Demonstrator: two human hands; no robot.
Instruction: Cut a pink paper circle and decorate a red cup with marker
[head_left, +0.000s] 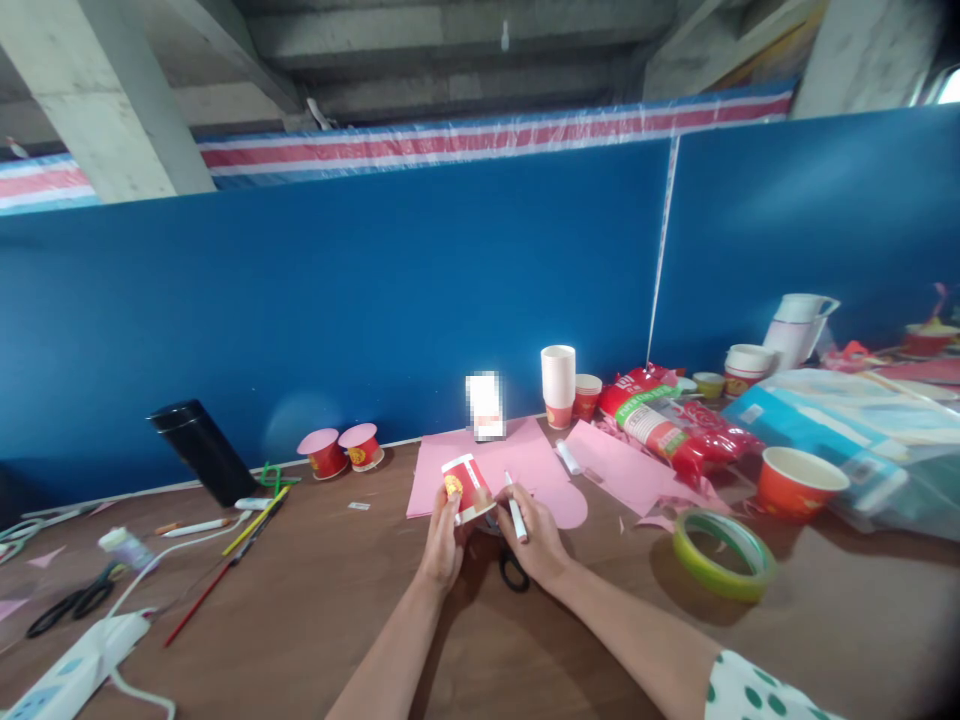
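Room: blue partition (420, 280) behind a brown desk (315, 600); above it, striped sheeting (450, 145) in red, white and blue, with concrete beams and pillars.

In hand: one red-and-white paper cup (471, 484), tilted, gripped in the left hand (444, 545), above the near edge of the pink paper (429, 478). One white marker (516, 516), slanted, held in the fingers of the right hand (541, 540), just beside the cup. White sleeve (757, 690) with green dots on the right arm.

Below the right hand: scissors (514, 572), one black handle loop visible; whether the hand touches them cannot be told.

Beyond the hands: a bright, pixelated upright object (486, 408) at the rear of the pink paper. To its right, a tall stack of white cups (558, 372), with a white tube (568, 457) lying in front.

Left part: two red cups (361, 448) with pink discs on top, side by side; a leaning black cylinder (201, 448); a yellow pencil (255, 520); a second pair of scissors (71, 605); a white power strip (86, 660) with cable.

Right part: red plastic package (667, 425); orange-red cup (799, 490), upright; roll of yellow-green tape (720, 580), lying flat; white jug (795, 325) farther back.
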